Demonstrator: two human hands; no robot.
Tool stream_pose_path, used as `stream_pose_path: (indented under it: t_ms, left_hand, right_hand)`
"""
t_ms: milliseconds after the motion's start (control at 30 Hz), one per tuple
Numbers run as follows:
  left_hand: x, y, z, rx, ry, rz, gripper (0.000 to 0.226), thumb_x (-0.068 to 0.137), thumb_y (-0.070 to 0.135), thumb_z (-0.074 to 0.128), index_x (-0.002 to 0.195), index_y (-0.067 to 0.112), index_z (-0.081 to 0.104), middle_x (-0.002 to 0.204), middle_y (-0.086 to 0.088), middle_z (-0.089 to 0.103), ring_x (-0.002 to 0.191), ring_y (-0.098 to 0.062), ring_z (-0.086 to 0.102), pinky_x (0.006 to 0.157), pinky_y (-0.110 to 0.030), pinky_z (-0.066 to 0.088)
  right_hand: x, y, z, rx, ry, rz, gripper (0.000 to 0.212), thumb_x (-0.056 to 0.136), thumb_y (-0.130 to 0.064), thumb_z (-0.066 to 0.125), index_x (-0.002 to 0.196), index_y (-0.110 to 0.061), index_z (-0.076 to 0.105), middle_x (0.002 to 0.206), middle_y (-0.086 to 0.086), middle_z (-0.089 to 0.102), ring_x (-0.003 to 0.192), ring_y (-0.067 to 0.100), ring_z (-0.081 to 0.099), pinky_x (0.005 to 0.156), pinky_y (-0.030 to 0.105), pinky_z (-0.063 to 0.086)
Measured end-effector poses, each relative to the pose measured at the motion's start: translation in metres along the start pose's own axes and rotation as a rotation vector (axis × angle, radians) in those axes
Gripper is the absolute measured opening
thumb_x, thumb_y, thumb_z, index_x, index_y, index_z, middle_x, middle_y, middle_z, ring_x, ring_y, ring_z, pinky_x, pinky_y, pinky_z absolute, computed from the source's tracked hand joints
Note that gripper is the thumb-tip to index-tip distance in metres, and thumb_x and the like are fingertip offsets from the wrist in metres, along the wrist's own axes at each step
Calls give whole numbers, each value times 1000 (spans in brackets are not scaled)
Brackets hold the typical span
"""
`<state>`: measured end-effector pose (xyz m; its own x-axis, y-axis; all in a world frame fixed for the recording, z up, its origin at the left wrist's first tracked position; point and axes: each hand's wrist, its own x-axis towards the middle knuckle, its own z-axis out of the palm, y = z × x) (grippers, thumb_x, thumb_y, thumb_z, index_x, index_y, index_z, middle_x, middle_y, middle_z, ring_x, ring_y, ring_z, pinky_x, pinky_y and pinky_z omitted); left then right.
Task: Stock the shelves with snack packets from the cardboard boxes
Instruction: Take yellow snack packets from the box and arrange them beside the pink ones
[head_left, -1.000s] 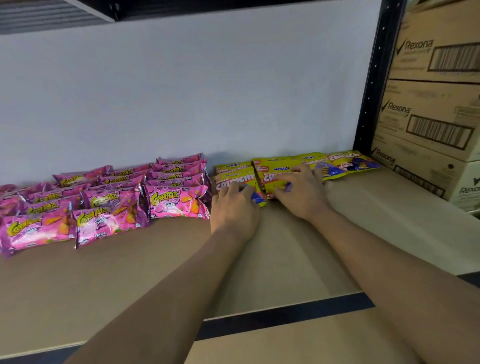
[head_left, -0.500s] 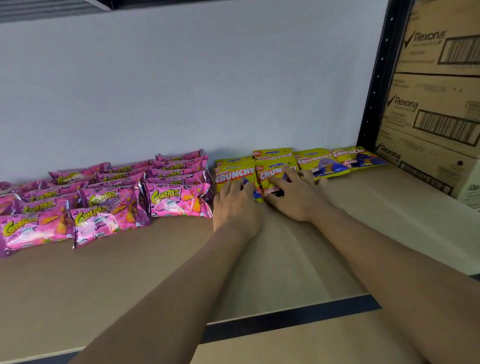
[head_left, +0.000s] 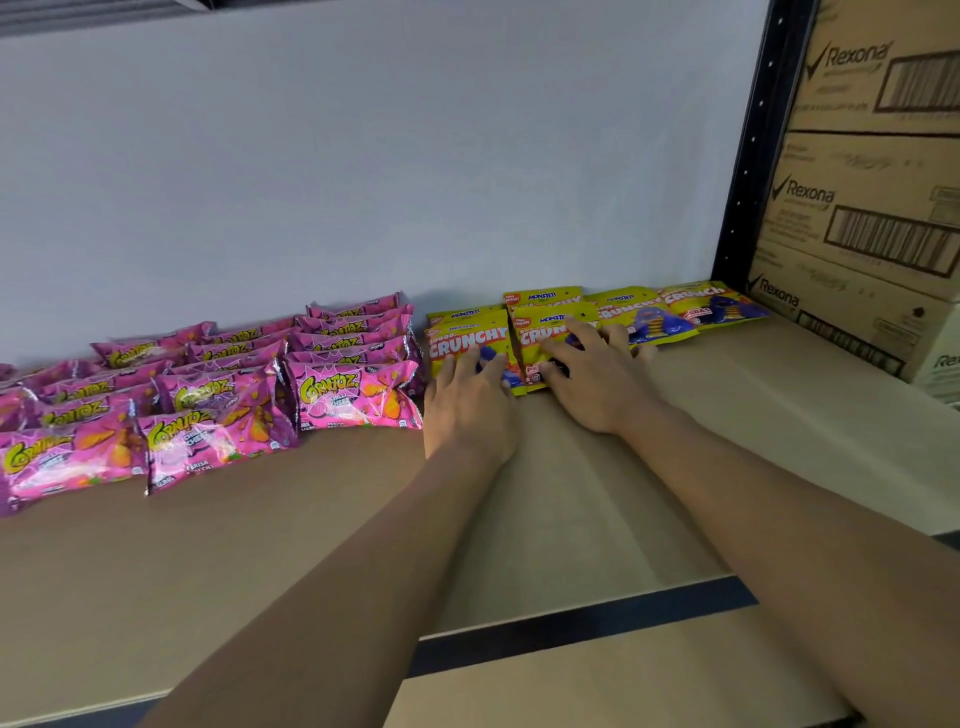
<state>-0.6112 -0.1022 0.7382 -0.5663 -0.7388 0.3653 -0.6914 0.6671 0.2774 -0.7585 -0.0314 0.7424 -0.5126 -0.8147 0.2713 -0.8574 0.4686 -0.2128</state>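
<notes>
**Light, slick packets, pressed flat rather than gripped**

The yellow packets (head_left: 470, 340) lie in a row along the back edge of the shelf (head_left: 260, 561), running toward its back right corner. The pink packets (head_left: 353, 395) sit in overlapping rows to their left. The left hand (head_left: 467, 410) rests flat on the leftmost yellow packets, fingers fairly straight and gripping nothing. The right hand (head_left: 597, 384) lies just beside it on the next ones, fingers spread, pressing rather than holding. The cardboard boxes (head_left: 872, 208) stand beyond the post (head_left: 748, 156) at the shelf's right end.

These look like thin foil bags: light, soft and puffed with air. They are probably slick against each other, so a pile may slide or fan out under a sideways push. The contents are likely brittle, and a firm squeeze could crush them. Nudging with flat fingers suits straightening. To lift one, a pinch at the sealed top or bottom seam, or a light hold across both side edges, seems safest.
</notes>
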Motion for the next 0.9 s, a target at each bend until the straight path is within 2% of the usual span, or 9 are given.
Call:
stream_pose_path:
  t_ms: [300,467,600,667,767,833,900]
  left_hand:
    - [-17,3,-12,-119,90,49,40,104,27,40,141,20,53,152,-3,42,143,-24,34,115,-42,31]
    - [-58,-11,-45,-281,177,116,32,98,20,51,126,16,66,132,-5,59,120,-26,55,99,-40,46]
    - [-102,-35,-85,-341,250,106,27,93,17,57,116,14,69,113,-6,65,98,-26,63,83,-40,51]
    - [-129,-51,-107,-384,268,67,23,90,18,60,111,18,69,107,-1,66,89,-18,65,79,-36,52]
    - [-173,-82,-142,-438,267,-9,22,90,20,61,109,28,67,100,11,67,81,0,62,68,-24,51]
    - [-204,-108,-163,-473,256,-48,20,91,22,61,110,28,66,96,14,67,82,4,60,62,-9,44]
    - [-235,-136,-182,-501,270,-72,18,92,20,62,108,25,66,92,12,68,80,3,61,63,-3,40]
  right_hand:
    - [-21,-1,-18,77,159,-46,38,100,-51,41,136,-46,53,154,-12,35,139,21,22,104,52,20]
    - [-59,-27,-41,233,233,-63,33,97,-49,50,127,-42,62,137,-11,52,130,22,34,101,43,24]
    - [-107,-69,-56,426,301,-179,29,91,-40,62,117,-30,71,118,-1,62,118,26,49,102,40,39]
    - [-134,-96,-63,525,274,-227,26,91,-32,66,116,-26,71,111,-1,62,109,17,55,99,33,42]
    - [-177,-146,-66,654,216,-278,23,91,-29,67,113,-26,71,105,-8,61,90,2,58,85,17,44]
    - [-204,-182,-63,720,176,-302,21,91,-29,67,111,-27,71,100,-12,64,84,1,59,79,13,45]
    - [-229,-217,-56,804,116,-311,21,92,-28,66,112,-27,70,96,-15,65,81,3,60,73,14,46]
